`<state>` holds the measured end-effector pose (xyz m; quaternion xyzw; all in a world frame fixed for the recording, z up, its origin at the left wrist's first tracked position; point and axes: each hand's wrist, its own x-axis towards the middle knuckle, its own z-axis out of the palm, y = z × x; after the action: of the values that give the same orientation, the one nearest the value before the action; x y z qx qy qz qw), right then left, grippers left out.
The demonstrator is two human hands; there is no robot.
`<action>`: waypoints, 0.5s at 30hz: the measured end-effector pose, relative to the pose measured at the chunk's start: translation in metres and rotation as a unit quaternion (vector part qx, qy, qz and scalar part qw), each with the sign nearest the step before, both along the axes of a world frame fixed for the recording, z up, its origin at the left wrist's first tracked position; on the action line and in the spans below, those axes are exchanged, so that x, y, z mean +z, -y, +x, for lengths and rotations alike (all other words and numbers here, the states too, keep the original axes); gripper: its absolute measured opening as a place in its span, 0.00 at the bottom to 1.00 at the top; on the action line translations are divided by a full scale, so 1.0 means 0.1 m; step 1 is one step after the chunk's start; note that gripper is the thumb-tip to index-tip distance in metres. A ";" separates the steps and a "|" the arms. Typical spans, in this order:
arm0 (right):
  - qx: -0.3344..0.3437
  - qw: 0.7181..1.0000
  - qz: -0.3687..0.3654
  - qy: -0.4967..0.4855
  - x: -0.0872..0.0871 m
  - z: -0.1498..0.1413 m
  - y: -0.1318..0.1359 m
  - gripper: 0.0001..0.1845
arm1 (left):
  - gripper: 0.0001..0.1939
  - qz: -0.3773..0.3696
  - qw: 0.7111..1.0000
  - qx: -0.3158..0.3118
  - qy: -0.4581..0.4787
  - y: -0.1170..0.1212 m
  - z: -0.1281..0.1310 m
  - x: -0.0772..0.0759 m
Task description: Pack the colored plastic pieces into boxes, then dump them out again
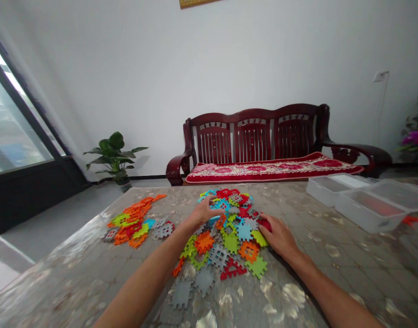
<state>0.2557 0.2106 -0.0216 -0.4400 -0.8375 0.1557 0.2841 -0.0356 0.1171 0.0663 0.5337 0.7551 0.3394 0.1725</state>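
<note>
A pile of interlocking plastic building tiles [231, 243] in red, orange, green, blue and grey lies in front of me. My left hand [205, 212] reaches over the far left part of the pile, thumb and fingers apart, close to a blue tile [214, 219]. At the pile's right edge, my right hand [279, 234] has its fingers closed on a red tile [265, 224], partly hidden by them. A yellow-green tile [259, 238] lies just beside that hand. Grey square tiles [180, 294] lie flat at the near edge.
A smaller heap of mostly orange tiles [138, 213] is on the left of the patterned table [103, 291]. Clear plastic boxes [368, 216] stand at the right, with reddish pieces visible in one. Beyond are a wooden bench [253, 136] and a potted plant [116, 157].
</note>
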 end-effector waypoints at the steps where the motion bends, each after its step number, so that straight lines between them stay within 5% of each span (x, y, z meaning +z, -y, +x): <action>1: 0.001 1.000 -0.001 -0.002 0.00 0.00 0.00 0.23 | 0.34 0.017 1.000 -0.010 0.009 0.00 0.04 0.01; 4: 0.000 1.000 -0.006 0.000 0.01 0.01 0.02 0.24 | 0.29 0.053 0.999 -0.006 0.012 0.09 -0.04 0.05; 8: -0.005 1.000 -0.013 0.001 0.01 0.01 0.02 0.25 | 0.26 0.042 0.995 0.086 -0.038 0.45 -0.54 0.07; 12: -0.007 1.000 -0.013 0.000 0.01 0.01 0.01 0.25 | 0.21 -0.026 0.979 0.174 -0.100 0.88 -0.91 -0.08; 15: -0.003 1.000 -0.007 -0.007 0.00 0.01 0.00 0.24 | 0.18 -0.068 0.970 0.196 -0.124 1.02 -0.91 -0.25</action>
<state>0.2566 0.2106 -0.0218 -0.4433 -0.8332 0.1639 0.2871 -0.1266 0.0148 0.0410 0.4007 0.8818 0.2450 0.0436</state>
